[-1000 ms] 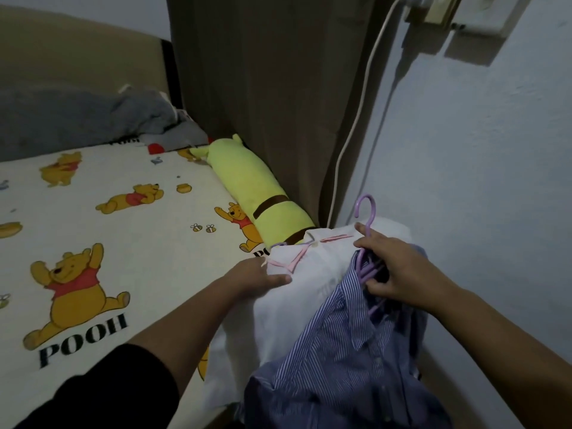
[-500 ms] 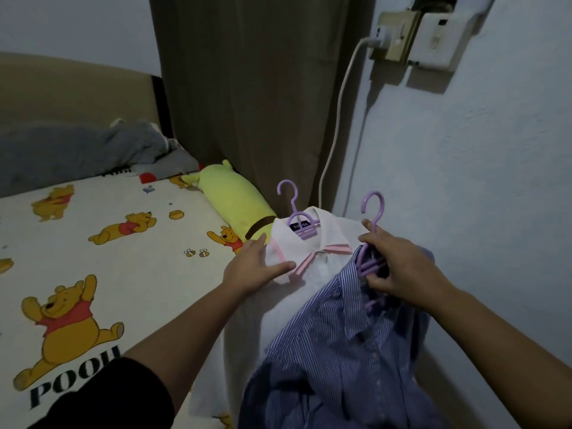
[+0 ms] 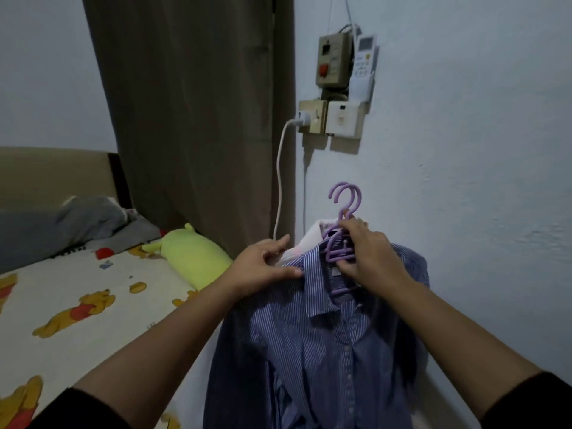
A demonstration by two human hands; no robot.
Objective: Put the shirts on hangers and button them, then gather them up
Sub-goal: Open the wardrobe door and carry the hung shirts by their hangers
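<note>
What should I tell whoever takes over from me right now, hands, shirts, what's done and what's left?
Right hand grips the purple hangers at their necks, both hooks together.
Left hand holds the shoulder of the blue striped shirt.
That shirt hangs in front, lifted off the bed; the white shirt sits behind it.
Done: both shirts hung, the striped one's lower front buttoned, hangers gathered.
Left: check the collar buttons, carry them off.

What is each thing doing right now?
Blue striped shirt: hanging on a hanger, held up.
White shirt: behind the blue one, mostly hidden.
Purple hangers: two hooks together.
Right hand: gripping hangers.
Left hand: holding the collar.
Charger: plugged in.
</note>
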